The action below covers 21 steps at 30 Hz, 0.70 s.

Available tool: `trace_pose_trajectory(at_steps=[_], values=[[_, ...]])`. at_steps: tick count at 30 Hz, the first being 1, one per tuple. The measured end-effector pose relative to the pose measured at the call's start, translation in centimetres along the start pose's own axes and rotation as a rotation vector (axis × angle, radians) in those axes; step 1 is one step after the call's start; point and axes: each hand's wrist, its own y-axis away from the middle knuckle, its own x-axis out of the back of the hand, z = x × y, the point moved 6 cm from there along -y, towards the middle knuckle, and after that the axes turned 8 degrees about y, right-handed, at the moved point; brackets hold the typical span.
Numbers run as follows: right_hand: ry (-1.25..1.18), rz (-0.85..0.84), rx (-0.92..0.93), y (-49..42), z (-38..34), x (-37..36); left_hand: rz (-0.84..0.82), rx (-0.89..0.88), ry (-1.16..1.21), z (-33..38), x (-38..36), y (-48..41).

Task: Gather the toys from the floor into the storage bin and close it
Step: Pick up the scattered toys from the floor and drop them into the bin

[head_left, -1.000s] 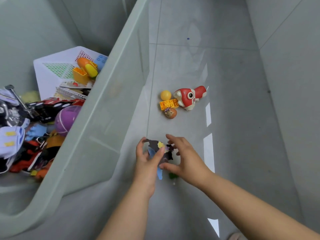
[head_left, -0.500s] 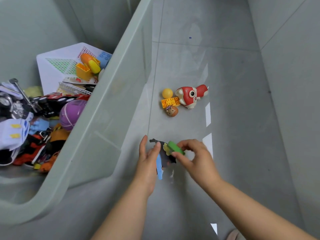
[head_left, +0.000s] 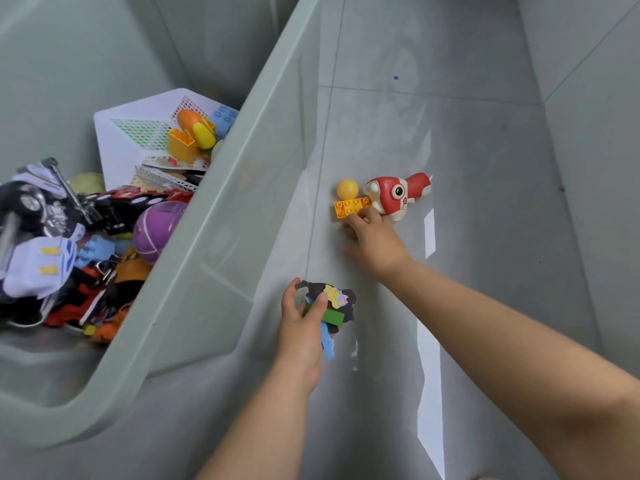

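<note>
1 view only: a wide-angle camera worn on the person's head, facing forward and steeply down at the grey tiled floor (head_left: 485, 306). Both forearms enter from the bottom edge, so the lens sits close, above and behind the hands. The left hand (head_left: 300, 327), gripping a bundle of flat toy pieces (head_left: 332, 303), lies just below frame centre; the right hand (head_left: 375, 242) reaches beyond it. Left of the fingers (head_left: 360, 216), the open storage bin (head_left: 221, 216) fills the frame's left side, seen from above, its rim bowed by the lens.
</note>
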Motion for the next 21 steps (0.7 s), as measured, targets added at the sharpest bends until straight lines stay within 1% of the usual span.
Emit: trace_pose_trajectory(at_steps=[2, 3, 4, 6, 7, 8, 10, 12, 15, 17, 19, 21], values=[[0.017, 0.063, -0.012, 0.2, 0.4, -0.5, -0.006, 0.002, 0.056, 0.3, -0.2, 0.1], [-0.034, 0.102, -0.026, 0.5, 0.7, -0.2, -0.009, 0.011, 0.082, 0.4, -0.2, 0.0], [-0.154, 0.148, -0.061, 1.2, 1.1, 0.4, -0.013, 0.029, 0.100, 0.5, -0.2, 0.0], [-0.522, 0.232, -0.163, 3.2, 1.2, 2.3, -0.016, 0.068, 0.112, 0.5, 0.0, 0.0], [-0.658, 0.280, -0.167, 4.6, 0.8, 3.4, -0.011, 0.077, 0.126, 0.6, 0.1, -0.1], [-0.717, 0.304, -0.126, 6.0, -0.1, 4.5, -0.001, 0.078, 0.143, 0.6, 0.2, -0.2], [-0.761, 0.270, -0.010, 8.4, -1.8, 5.4, 0.019, 0.075, 0.166, 0.7, 0.4, -0.3], [-0.724, 0.199, 0.017, 9.6, -2.1, 4.7, 0.040, 0.082, 0.180, 0.6, 0.4, -0.3], [-0.457, 0.041, -0.066, 8.8, -0.4, 1.9, 0.065, 0.102, 0.186, 0.2, 0.6, -0.3], [-0.332, -0.070, -0.080, 8.1, 0.3, 0.1, 0.087, 0.120, 0.204, -0.1, 0.9, 0.0], [-0.245, -0.164, -0.008, 7.2, -0.3, -1.4, 0.110, 0.129, 0.225, -0.4, 1.3, 0.3], [-0.121, -0.187, 0.067, 5.9, -1.2, -2.1, 0.120, 0.132, 0.240, -0.5, 1.8, 0.4]])
